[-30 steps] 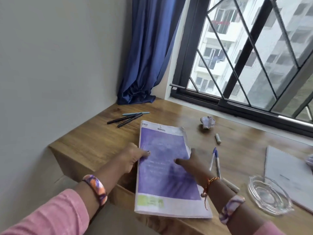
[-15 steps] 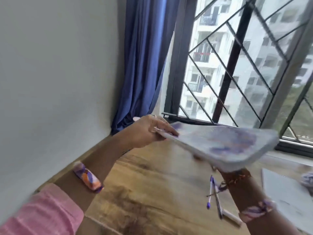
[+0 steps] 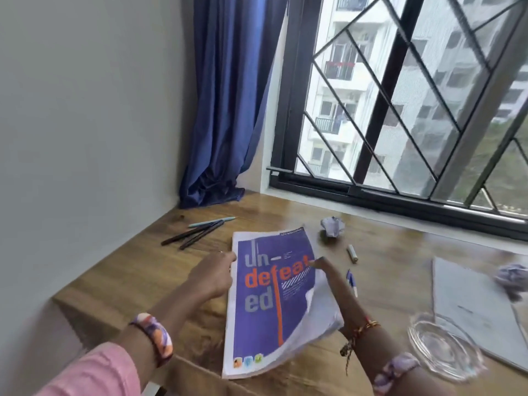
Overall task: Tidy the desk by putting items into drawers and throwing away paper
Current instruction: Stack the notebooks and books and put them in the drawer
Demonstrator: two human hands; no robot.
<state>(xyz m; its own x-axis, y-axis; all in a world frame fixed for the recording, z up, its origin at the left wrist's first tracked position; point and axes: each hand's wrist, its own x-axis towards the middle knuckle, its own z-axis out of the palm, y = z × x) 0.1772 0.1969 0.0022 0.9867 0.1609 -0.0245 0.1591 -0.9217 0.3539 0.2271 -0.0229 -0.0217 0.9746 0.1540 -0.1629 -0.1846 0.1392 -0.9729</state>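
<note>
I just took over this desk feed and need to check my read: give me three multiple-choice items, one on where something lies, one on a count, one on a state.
1. Where do the dark pens lie?
A. On the desk left of the purple book
B. Inside the glass dish
C. On the window sill

2. How many crumpled paper balls show?
A. None
B. Two
C. Five

3. What state is the purple book in?
A. Closed in a drawer
B. Held at both side edges over the desk
C. Lying untouched

Answers: 1 A, they lie near the curtain corner. 2 B, one by the window, one on the grey sheet. 3 B, the left hand and right hand grip its sides.
</note>
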